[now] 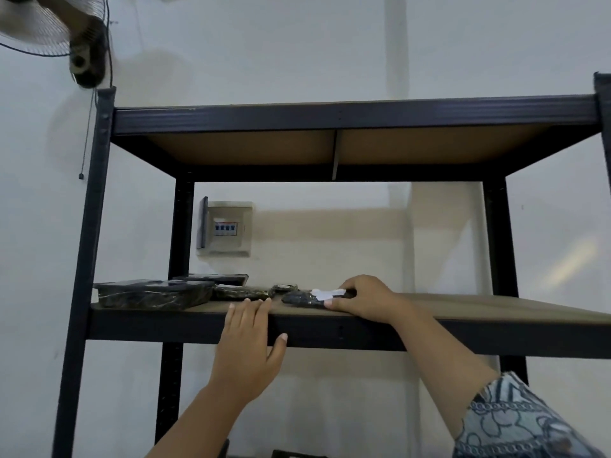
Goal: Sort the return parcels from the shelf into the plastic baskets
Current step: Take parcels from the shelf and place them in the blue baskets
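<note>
Now I'm at the pick: my right hand [367, 300] curls round a small black parcel [305, 298] lying at the front edge of the shelf [496, 309]; my left hand [249, 335] rests there, fingers straight. Next, I judge, lift it clear toward a basket, none in view.

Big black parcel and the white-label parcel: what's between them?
Head view: a flat black parcel and a small dark bundle lie there on the shelf.

Both arms reach up — left hand [248, 338] flat, fingers [254, 309] straight; right hand [363, 300] curled, pinching.
</note>
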